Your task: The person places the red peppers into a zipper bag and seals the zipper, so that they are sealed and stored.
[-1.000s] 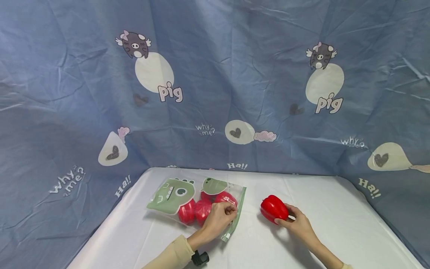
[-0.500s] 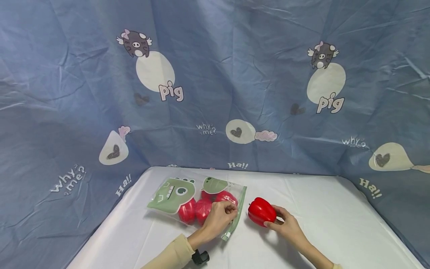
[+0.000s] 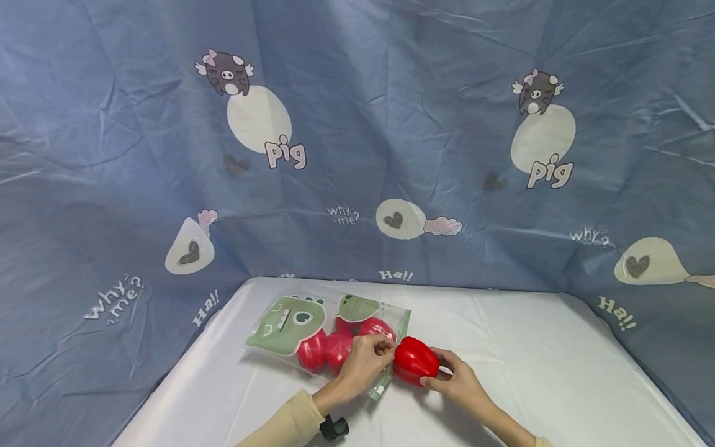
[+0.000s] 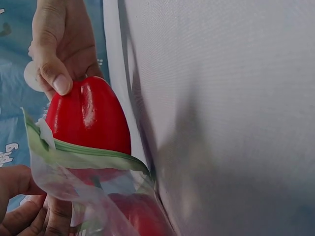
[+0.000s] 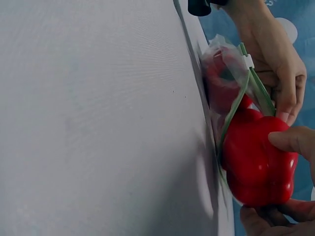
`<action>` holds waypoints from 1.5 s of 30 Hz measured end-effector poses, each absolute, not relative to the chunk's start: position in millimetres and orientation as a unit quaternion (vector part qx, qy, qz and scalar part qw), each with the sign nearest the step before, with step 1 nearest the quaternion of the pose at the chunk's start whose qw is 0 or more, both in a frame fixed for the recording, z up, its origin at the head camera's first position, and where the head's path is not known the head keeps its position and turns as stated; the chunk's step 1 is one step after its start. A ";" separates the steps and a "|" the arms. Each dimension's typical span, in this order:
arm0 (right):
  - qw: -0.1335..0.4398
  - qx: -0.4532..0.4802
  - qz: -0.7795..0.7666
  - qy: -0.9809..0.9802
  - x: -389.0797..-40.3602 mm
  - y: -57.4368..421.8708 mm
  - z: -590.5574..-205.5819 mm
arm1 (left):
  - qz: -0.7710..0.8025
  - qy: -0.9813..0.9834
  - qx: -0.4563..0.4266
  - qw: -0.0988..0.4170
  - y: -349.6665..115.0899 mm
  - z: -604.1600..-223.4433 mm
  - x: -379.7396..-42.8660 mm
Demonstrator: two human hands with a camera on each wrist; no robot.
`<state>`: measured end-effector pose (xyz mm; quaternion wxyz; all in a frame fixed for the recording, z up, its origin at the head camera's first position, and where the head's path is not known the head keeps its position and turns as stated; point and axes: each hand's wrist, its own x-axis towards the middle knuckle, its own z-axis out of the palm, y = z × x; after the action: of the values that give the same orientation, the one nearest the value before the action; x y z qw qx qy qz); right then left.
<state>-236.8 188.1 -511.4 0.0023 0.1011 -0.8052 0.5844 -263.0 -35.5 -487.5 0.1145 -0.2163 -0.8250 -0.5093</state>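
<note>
A clear zip bag (image 3: 353, 313) with a green cartoon dinosaur print lies on its side, several red peppers (image 3: 311, 351) inside. My left hand (image 3: 363, 363) pinches the upper edge of its green-banded mouth, which gapes in both wrist views. My right hand (image 3: 460, 382) grips a red bell pepper (image 3: 416, 361) by one end, thumb on the near side. In the left wrist view the front end of the pepper (image 4: 88, 118) is partly inside the bag's mouth. A white slider (image 5: 248, 61) sits on the zip near its lower corner.
The bag and hands are over a white-covered table (image 3: 536, 366). A blue printed cloth (image 3: 357, 124) hangs behind it and along the sides. A small black device (image 3: 334, 428) is at the left wrist.
My right hand has carried the bell pepper leftward, from the right of the bag up to and into its mouth. The left hand and the bag stay almost still.
</note>
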 end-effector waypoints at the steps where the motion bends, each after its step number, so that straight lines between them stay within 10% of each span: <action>1: 0.002 0.102 0.582 -0.807 -237.1 187.2 -512.0 | -0.510 -0.825 -0.216 0.115 -35.4 -487.3 -263.1; 45: 0.007 0.164 0.576 -0.801 -256.4 146.4 -518.8 | -0.514 -0.820 -0.224 0.119 -35.0 -486.0 -261.5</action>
<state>-256.4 146.4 -518.8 0.0070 0.1639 -0.8010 0.5757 -261.5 -35.0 -486.0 0.1185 -0.2240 -0.8197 -0.5137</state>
